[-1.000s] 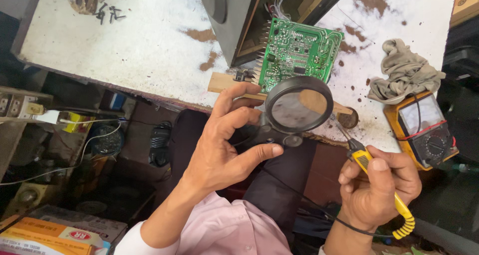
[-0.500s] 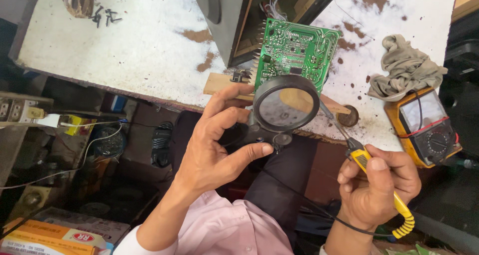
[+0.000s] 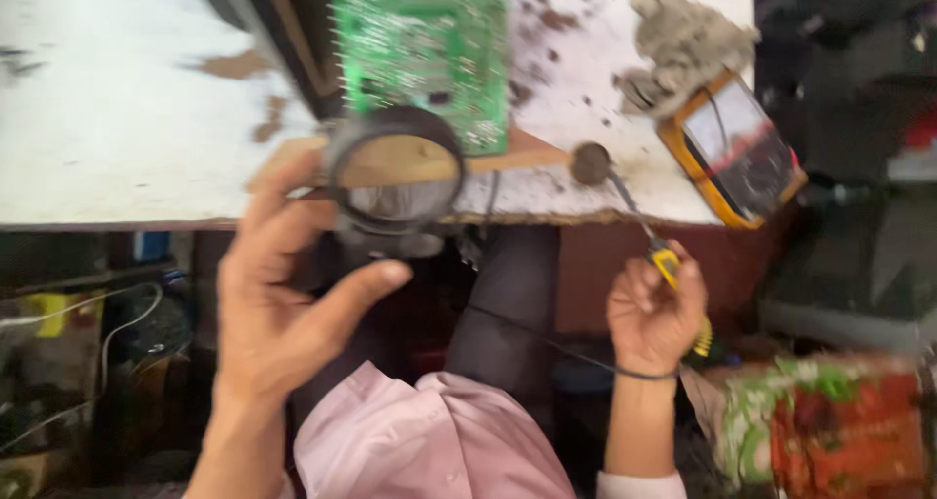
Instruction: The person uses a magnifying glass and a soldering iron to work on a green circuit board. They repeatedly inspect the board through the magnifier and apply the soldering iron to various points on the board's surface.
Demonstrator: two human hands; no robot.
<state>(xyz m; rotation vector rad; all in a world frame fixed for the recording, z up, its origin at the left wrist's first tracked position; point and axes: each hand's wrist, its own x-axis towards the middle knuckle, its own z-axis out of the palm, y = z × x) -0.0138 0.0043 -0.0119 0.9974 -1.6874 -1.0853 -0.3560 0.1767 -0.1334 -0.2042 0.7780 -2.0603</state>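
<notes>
Green board (image 3: 422, 65) lies on the white bench (image 3: 117, 119), its near edge resting on a wood strip (image 3: 508, 158) by the bench lip. Left hand (image 3: 283, 304) holds a black-rimmed magnifier (image 3: 395, 172) just below the board, fingers closed round the rim and handle with the thumb stretched out beneath; the lens overlaps the board's near edge, so the board lies straight ahead of and above this hand. Right hand (image 3: 652, 314) is clamped on a yellow-handled iron (image 3: 664, 260) (cord trailing off below the wrist). The iron's long axis runs up and to the left, with the tip pointing toward a dark round object (image 3: 590, 162) at the bench edge, right of the board. Left hand is the nearer of the two to the board; the iron tip stands apart from it. A meter (image 3: 732, 148) in an orange case sits further right, a grey rag (image 3: 683, 40) behind it. Frame is motion-blurred, fine detail uncertain.
</notes>
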